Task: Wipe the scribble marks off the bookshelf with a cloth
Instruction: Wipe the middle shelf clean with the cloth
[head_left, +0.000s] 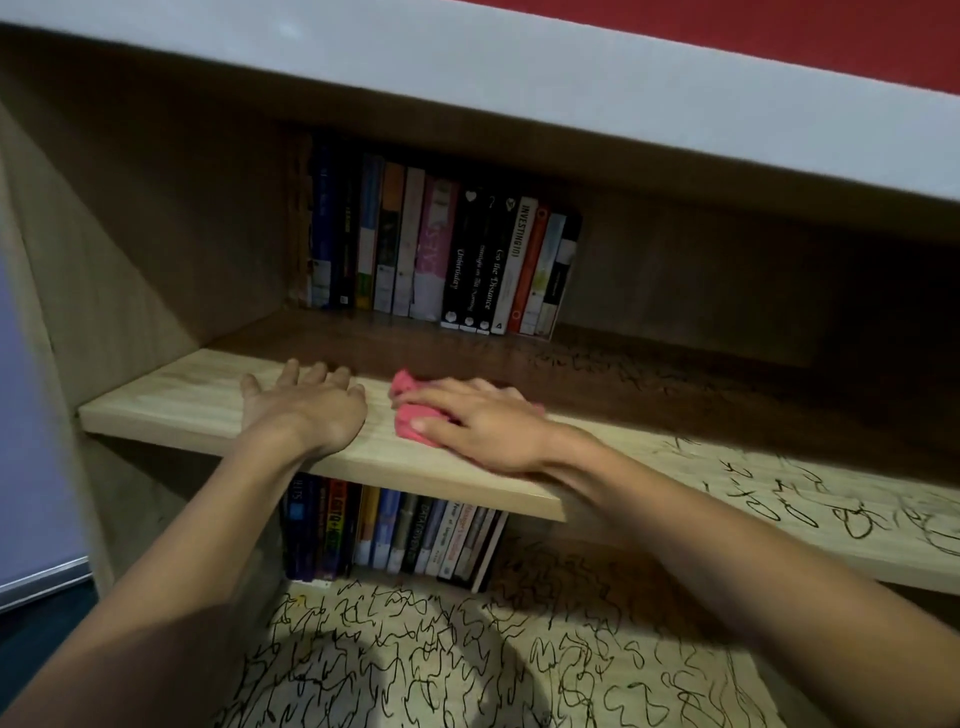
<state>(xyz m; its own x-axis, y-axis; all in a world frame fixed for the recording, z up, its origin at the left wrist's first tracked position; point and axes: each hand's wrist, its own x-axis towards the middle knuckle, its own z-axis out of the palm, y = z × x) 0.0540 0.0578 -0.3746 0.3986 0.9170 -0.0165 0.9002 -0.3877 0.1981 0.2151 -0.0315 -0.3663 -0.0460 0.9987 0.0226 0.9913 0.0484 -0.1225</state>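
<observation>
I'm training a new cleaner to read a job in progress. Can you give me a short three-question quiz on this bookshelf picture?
1. True or false: the left hand holds the pink cloth.
2. Multiple choice: on the middle shelf, scribble marks show A) left of the hands, B) right of the hands, C) nowhere.
3. Short answer: does the lower shelf look wiped?
Key: 1 false: the right hand holds the pink cloth, and the left hand lies flat on the board. 2 B. 3 No, it is covered in scribble marks.
</observation>
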